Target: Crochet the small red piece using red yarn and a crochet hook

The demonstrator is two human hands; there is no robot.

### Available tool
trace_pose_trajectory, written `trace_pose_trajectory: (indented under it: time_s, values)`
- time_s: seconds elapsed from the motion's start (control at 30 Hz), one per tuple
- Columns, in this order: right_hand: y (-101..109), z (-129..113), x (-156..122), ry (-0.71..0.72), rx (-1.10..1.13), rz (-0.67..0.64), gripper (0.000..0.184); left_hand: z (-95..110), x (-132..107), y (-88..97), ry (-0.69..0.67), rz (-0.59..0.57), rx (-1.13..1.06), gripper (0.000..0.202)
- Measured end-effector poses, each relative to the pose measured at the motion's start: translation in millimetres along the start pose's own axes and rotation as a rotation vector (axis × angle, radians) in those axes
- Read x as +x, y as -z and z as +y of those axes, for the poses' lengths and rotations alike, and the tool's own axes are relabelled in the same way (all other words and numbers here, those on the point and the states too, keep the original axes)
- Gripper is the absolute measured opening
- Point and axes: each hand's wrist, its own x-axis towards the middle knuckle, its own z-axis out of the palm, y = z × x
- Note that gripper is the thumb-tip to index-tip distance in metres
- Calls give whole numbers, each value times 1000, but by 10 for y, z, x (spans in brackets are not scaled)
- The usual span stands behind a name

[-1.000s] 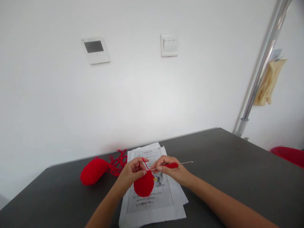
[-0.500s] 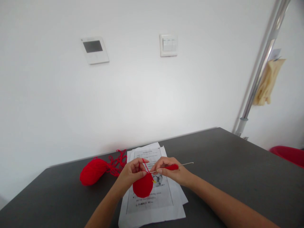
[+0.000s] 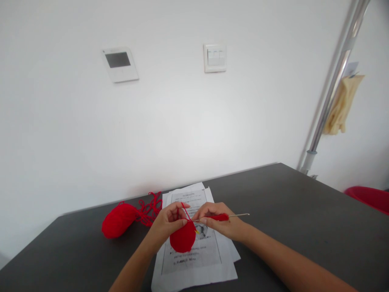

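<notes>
Between thumb and fingers, my left hand [image 3: 169, 220] pinches the top edge of a round red crochet piece [image 3: 182, 238]. A strand of red yarn [image 3: 185, 210] runs taut from its raised index finger down to the work. My right hand [image 3: 219, 219] is closed on a crochet hook [image 3: 220, 217] with a red grip and metal ends. The hook's left tip meets the top edge of the piece; its other end points right. A small yellow stitch marker [image 3: 197, 232] sits at the piece's right edge.
A red yarn ball [image 3: 119, 220] with loose tangled strands [image 3: 150, 209] lies left on the dark table [image 3: 273, 202]. Printed sheets [image 3: 197, 275] lie under my hands. Behind stands a white wall with a switch [image 3: 214, 58]. A red chair [image 3: 367, 197] is at far right.
The hook's right end has tipped slightly lower, and my right hand has shifted a little. My left hand and the red piece stay nearly where they were.
</notes>
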Motion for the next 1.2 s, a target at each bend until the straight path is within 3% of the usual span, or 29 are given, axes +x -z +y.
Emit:
trace_pose_trajectory:
  time_s: [0.2, 0.43, 0.67, 0.77, 0.93, 1.2]
  values:
    - [-8, -49, -31, 85, -219, -12, 16, -7, -3, -11, -43, 27, 29, 35]
    - [-40, -67, -37, 211, -316, -27, 14, 11, -34, -36, -135, 73, 145, 31]
    - [-94, -26, -48, 299, -443, -63, 8, 36, -117, -138, -287, 90, 415, 6]
    - [-121, 9, -59, 336, -489, -32, 7, 48, -126, -187, -295, 97, 447, 9]
    - [-118, 55, -55, 388, -540, 23, 9, 5, -66, -193, -187, 120, 234, 42]
    - [-47, 160, -28, 509, -730, -57, 15, -114, -20, -322, 33, 158, -279, 52]
